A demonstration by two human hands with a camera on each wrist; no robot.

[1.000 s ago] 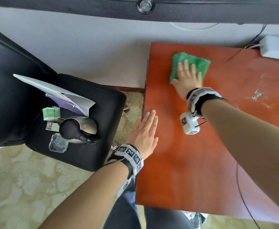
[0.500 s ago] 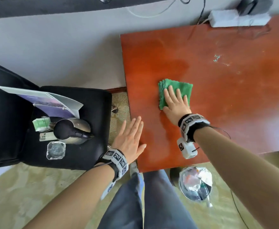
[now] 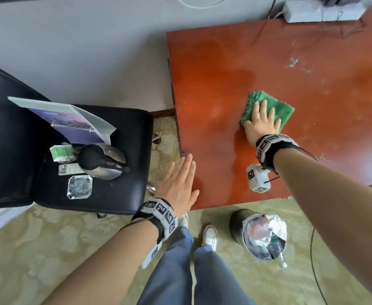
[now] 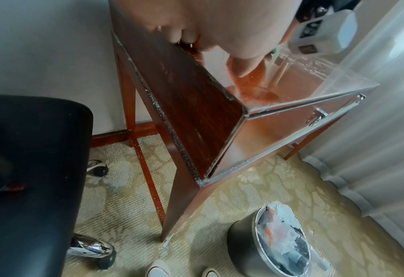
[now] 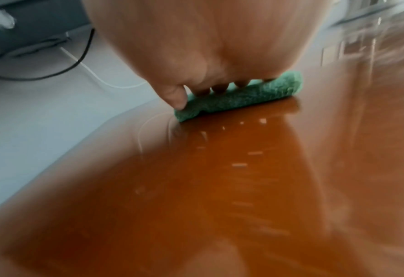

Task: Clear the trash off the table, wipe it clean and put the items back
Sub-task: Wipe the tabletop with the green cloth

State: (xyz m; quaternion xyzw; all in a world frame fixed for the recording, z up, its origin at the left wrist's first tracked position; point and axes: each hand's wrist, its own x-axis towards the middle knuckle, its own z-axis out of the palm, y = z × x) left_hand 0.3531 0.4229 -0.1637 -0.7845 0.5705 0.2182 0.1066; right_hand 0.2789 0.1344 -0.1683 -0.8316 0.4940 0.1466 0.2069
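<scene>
A folded green cloth (image 3: 275, 107) (image 5: 243, 95) lies on the reddish-brown table (image 3: 224, 84) (image 5: 220, 178), towards its middle. My right hand (image 3: 261, 122) (image 5: 208, 56) presses flat on the cloth with straight, spread fingers. My left hand (image 3: 179, 183) (image 4: 210, 28) rests flat and open on the table's near left corner. Pale smears (image 3: 294, 62) mark the table farther back. The removed items sit on a black chair (image 3: 119, 190): a kettle (image 3: 102, 160), a glass ashtray (image 3: 79, 187), a booklet (image 3: 70, 119) and small packets (image 3: 60, 153).
A lined trash bin (image 3: 264, 235) (image 4: 279, 249) full of wrappers stands on the carpet by the table's near edge, beside my feet. A white power strip (image 3: 321, 11) with cables lies at the table's back edge. A curtain (image 4: 385, 131) hangs to the right.
My right hand has slid the cloth from the table's far left corner towards the near middle and then to the right. The left hand has stayed on the table's near left corner.
</scene>
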